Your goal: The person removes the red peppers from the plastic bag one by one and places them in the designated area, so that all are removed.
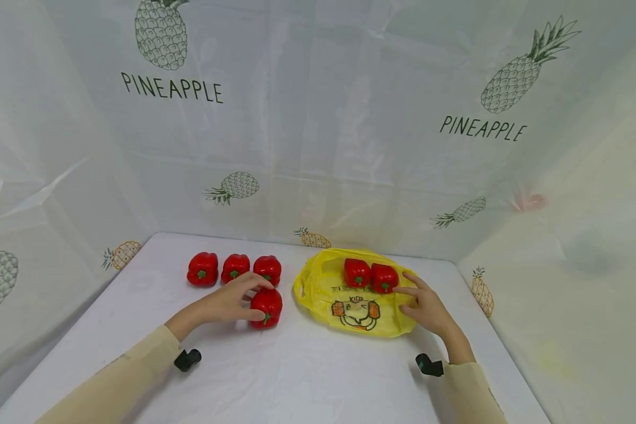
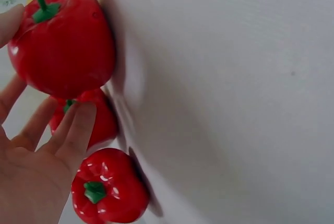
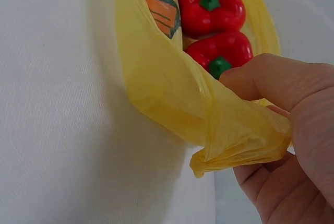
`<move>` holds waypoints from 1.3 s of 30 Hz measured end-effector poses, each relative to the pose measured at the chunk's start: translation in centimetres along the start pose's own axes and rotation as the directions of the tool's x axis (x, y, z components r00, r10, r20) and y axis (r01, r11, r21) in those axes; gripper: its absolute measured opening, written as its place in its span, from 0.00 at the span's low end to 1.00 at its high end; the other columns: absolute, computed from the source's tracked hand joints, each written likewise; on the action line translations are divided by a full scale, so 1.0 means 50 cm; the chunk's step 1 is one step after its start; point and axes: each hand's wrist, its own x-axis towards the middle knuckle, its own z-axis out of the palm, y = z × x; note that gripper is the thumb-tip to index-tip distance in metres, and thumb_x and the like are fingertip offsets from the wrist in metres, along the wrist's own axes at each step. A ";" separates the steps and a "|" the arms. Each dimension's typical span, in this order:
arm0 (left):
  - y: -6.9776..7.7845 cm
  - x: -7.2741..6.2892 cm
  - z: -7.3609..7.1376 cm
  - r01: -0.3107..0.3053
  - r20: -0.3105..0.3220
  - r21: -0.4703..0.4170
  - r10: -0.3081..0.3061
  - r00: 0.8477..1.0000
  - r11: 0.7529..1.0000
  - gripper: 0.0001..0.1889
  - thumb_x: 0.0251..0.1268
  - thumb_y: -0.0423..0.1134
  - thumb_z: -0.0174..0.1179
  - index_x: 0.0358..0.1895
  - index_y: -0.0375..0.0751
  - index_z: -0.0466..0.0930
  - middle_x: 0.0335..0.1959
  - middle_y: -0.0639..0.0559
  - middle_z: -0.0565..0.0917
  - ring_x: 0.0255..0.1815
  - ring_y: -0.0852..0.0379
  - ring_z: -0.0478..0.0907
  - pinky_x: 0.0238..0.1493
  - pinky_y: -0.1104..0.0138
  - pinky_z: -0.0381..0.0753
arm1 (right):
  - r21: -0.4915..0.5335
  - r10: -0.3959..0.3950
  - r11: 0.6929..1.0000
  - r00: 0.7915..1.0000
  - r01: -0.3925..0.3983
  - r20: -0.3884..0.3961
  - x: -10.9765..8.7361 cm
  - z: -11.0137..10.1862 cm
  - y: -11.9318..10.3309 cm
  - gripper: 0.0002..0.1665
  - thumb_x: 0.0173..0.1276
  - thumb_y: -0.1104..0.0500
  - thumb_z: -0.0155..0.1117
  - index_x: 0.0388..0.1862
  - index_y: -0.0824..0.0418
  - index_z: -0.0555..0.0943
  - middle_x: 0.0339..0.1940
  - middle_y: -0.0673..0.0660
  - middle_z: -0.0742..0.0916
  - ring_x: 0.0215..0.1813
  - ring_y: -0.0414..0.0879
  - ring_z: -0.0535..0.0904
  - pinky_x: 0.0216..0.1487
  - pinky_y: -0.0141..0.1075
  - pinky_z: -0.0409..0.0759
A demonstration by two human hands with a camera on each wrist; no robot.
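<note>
My left hand holds a red bell pepper with a green stem, thumb at its front and fingers over its far top. The left wrist view shows this pepper close up, with the thumb against its side. At the right edge of a yellow plastic bag, my right hand grips the bag's gathered side between thumb and fingers. Two red bell peppers lie inside the bag, a left one and a right one. The right fingertips reach close to the right pepper.
A row of three more red bell peppers stands behind my left hand: left, middle and right. All sit on a white-covered table. A pale curtain with pineapple prints hangs behind the table and at both sides.
</note>
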 end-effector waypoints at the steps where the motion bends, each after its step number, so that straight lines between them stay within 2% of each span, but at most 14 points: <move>1: 0.002 0.000 -0.003 0.002 -0.004 0.005 -0.002 1.000 1.000 0.33 0.60 0.51 0.79 0.68 0.60 0.76 0.69 0.53 0.74 0.68 0.49 0.75 0.60 0.54 0.87 | 0.003 0.005 1.000 1.000 -0.005 0.001 0.001 0.001 0.000 0.23 0.68 0.68 0.72 0.62 0.65 0.87 0.83 0.70 0.66 0.81 0.76 0.59 0.73 0.69 0.69; 9: 0.034 0.015 -0.026 -0.065 -0.063 0.020 0.066 0.996 0.998 0.33 0.64 0.52 0.76 0.70 0.51 0.76 0.69 0.51 0.75 0.68 0.44 0.74 0.62 0.47 0.85 | -0.003 0.012 1.000 1.000 -0.012 0.004 0.000 0.001 -0.001 0.23 0.68 0.68 0.72 0.62 0.65 0.87 0.83 0.70 0.65 0.81 0.76 0.59 0.72 0.69 0.70; 15: 0.073 0.047 -0.026 -0.094 -0.076 0.056 0.098 0.992 0.994 0.31 0.65 0.54 0.75 0.70 0.55 0.77 0.72 0.53 0.74 0.68 0.46 0.74 0.62 0.47 0.85 | -0.004 -0.001 1.000 1.000 0.001 0.002 -0.002 0.000 0.001 0.22 0.68 0.68 0.72 0.62 0.66 0.87 0.83 0.71 0.66 0.80 0.77 0.60 0.71 0.70 0.71; 21: 0.115 0.089 -0.005 -0.114 -0.057 0.077 0.119 0.991 0.991 0.30 0.67 0.51 0.74 0.70 0.60 0.77 0.72 0.54 0.73 0.68 0.49 0.74 0.63 0.48 0.84 | -0.004 0.023 1.000 1.000 -0.023 0.008 0.000 -0.001 0.003 0.24 0.68 0.67 0.72 0.63 0.63 0.86 0.84 0.69 0.65 0.79 0.76 0.62 0.67 0.67 0.77; 28: 0.152 0.145 0.025 -0.181 -0.011 0.019 0.181 0.983 0.983 0.31 0.68 0.48 0.74 0.73 0.51 0.75 0.73 0.54 0.72 0.72 0.43 0.73 0.69 0.50 0.81 | -0.015 0.015 1.000 1.000 -0.015 0.004 -0.001 -0.004 0.000 0.23 0.68 0.66 0.72 0.63 0.63 0.87 0.83 0.69 0.65 0.78 0.76 0.64 0.68 0.67 0.76; 33: 0.177 0.185 0.051 -0.235 0.014 0.040 0.235 0.972 0.971 0.31 0.70 0.49 0.73 0.73 0.54 0.74 0.75 0.53 0.70 0.71 0.47 0.74 0.69 0.55 0.81 | -0.017 -0.005 1.000 1.000 0.005 -0.004 -0.003 -0.003 -0.003 0.23 0.68 0.66 0.72 0.63 0.63 0.87 0.83 0.70 0.66 0.78 0.77 0.65 0.66 0.66 0.78; 37: 0.193 0.216 0.074 -0.233 0.017 0.039 0.232 0.973 0.972 0.32 0.70 0.50 0.72 0.75 0.53 0.73 0.76 0.53 0.69 0.69 0.52 0.75 0.69 0.55 0.81 | -0.010 0.008 1.000 1.000 -0.008 0.000 -0.003 -0.004 -0.003 0.23 0.69 0.66 0.72 0.63 0.63 0.87 0.83 0.69 0.65 0.79 0.76 0.64 0.68 0.66 0.77; 39: 0.196 0.229 0.088 -0.225 0.021 0.029 0.224 0.974 0.974 0.33 0.71 0.50 0.72 0.75 0.52 0.73 0.76 0.53 0.69 0.70 0.51 0.74 0.69 0.54 0.81 | -0.011 0.014 1.000 1.000 -0.014 0.004 -0.003 -0.004 -0.002 0.23 0.69 0.67 0.72 0.63 0.63 0.87 0.84 0.69 0.65 0.79 0.76 0.64 0.68 0.66 0.77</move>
